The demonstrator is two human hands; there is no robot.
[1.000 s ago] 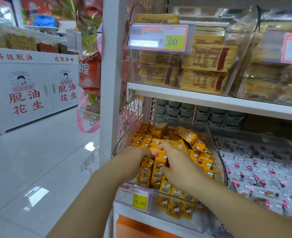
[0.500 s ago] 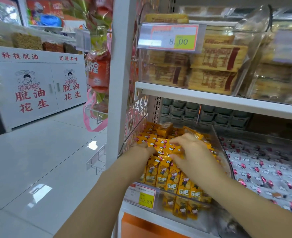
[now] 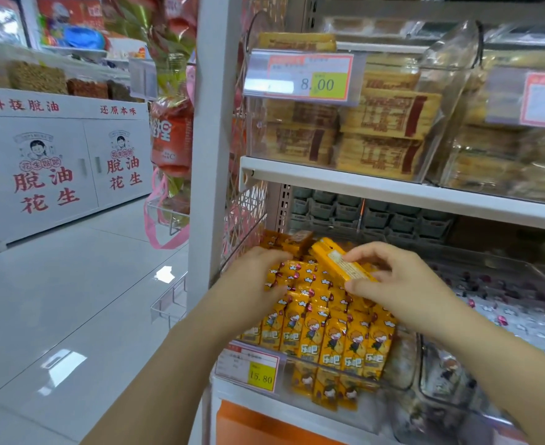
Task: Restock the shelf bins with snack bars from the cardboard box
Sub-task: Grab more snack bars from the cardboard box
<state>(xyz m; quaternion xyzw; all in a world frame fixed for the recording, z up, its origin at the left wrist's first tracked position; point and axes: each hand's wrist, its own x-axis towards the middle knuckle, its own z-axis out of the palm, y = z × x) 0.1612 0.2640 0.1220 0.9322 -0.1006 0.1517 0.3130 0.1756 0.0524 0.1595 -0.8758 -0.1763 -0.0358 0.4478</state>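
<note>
Our right hand (image 3: 402,284) pinches one yellow bar (image 3: 335,261), holding it tilted just above the bars (image 3: 329,335) packed in the clear bin (image 3: 406,361). Our left hand (image 3: 252,284) lies on the pile's left side, fingers bent; we cannot tell whether it grips any.

snack bars (image 3: 330,335): glossy foil wrappers | bin (image 3: 402,374): clear plastic | floor (image 3: 72,316): glossy tile
</note>
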